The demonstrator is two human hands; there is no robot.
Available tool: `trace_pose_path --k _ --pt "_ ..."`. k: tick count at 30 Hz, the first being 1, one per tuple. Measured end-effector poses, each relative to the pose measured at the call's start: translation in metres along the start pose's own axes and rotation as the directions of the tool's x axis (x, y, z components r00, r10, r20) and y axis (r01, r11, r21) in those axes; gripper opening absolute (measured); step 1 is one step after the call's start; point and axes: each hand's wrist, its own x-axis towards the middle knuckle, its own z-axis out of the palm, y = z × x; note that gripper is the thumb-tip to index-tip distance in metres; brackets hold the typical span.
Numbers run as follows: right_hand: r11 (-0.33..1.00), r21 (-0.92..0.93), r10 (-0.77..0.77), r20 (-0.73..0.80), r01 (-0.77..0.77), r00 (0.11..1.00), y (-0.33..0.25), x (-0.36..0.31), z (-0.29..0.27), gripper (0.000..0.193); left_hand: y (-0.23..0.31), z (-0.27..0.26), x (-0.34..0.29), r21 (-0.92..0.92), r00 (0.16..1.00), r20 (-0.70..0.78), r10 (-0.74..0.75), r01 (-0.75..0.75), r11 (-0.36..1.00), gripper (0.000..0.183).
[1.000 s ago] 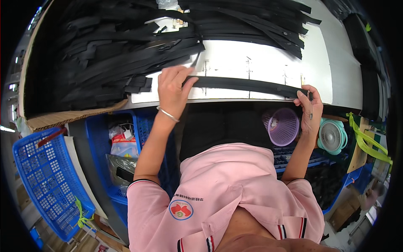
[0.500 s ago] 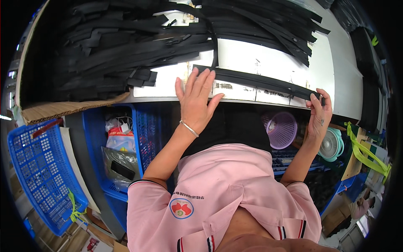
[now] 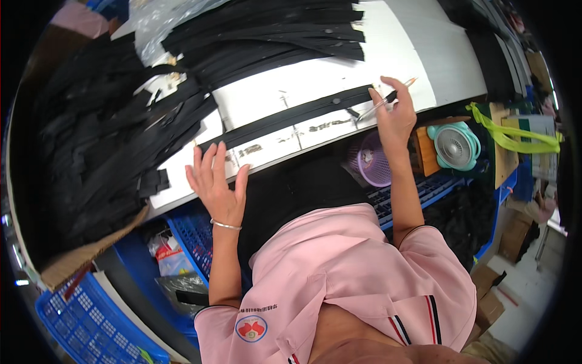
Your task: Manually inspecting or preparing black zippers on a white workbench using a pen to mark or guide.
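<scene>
A: We start at the far left: a deep heap of black strips (image 3: 115, 151), too many for us to count, spilling over a brown cardboard edge (image 3: 79, 258).

B: And below it we count two blue crates, a lattice basket (image 3: 85, 315) at the near left and another blue crate (image 3: 194, 236) under the table edge. What's in them?

A: Next to that second crate we make out plastic bags (image 3: 170, 261); the rest is too dark for us to tell.

B: Now the left hand (image 3: 215, 182). We see it flat on the near edge of the white table (image 3: 339, 79), fingers spread open, holding nothing, a thin bracelet (image 3: 226, 225) at the wrist.

A: One single black strip (image 3: 291, 115) lies stretched across the table, from just beyond that hand over to the right hand (image 3: 394, 115).

B: There the fingers are closed around one pen (image 3: 388, 100), its tip resting near the strip's right end.

A: Further right, under the table, we count one purple basket (image 3: 370, 161), contents unclear, and one teal fan (image 3: 453, 145). A second fan-shaped pile of black strips (image 3: 273, 36) sits on the far side.
</scene>
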Motion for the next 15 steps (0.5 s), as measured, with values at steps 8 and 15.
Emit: trace_pose_path --k 8,15 --pt "0.973 -0.005 -0.232 0.0 0.232 0.973 0.007 -0.016 -0.001 0.03 0.002 0.001 -0.002 0.008 0.999 -0.01 -0.031 0.031 0.999 0.058" --pt "0.961 0.274 -0.066 0.072 0.044 0.995 -0.017 -0.009 -0.006 0.023 -0.001 0.003 -0.002 0.021 1.0 -0.015 -0.008 0.008 1.0 0.062"
